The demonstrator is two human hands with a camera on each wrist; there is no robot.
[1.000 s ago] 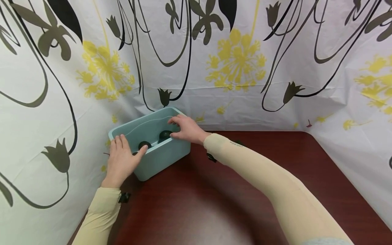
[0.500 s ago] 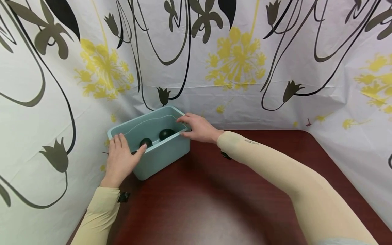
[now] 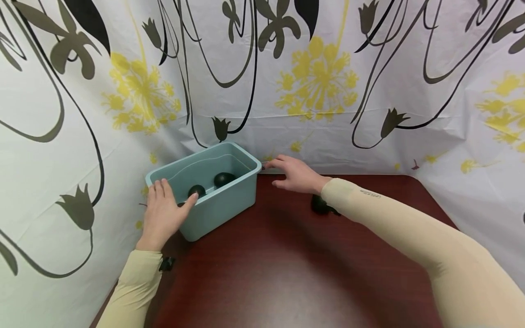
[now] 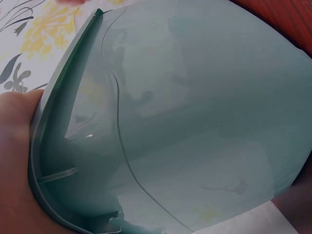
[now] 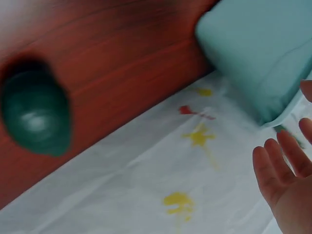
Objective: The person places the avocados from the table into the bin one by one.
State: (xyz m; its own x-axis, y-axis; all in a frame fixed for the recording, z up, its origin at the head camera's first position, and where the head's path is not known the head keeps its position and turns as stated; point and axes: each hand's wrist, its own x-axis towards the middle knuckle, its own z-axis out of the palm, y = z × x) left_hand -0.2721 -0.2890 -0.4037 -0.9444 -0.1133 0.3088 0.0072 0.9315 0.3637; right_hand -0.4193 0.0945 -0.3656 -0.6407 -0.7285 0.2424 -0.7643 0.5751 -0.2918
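Note:
A light teal plastic bin [image 3: 221,207] stands at the table's left back corner. Inside it are dark green, rounded, glossy objects; one [image 3: 224,179] lies toward the right, another [image 3: 197,189] near the middle, and a sliver of a third shows by my left thumb. My left hand [image 3: 162,216] rests on the bin's near left corner, fingers straight along the rim and thumb over the near edge. My right hand [image 3: 298,175] hovers just right of the bin, fingers apart and holding nothing. A similar dark green object [image 5: 36,112] sits on the table, partly hidden under my right wrist in the head view.
The dark reddish-brown tabletop [image 3: 254,278] reaches toward me and to the right. White cloth [image 3: 320,150] with a yellow and grey floral print hangs behind the bin and along both sides. Each wrist carries a small black device [image 3: 167,264].
My right hand has moved from over the bin's inside, across its right rim, to the outside right. The dark green object on the table has come more into view. My left hand stays put.

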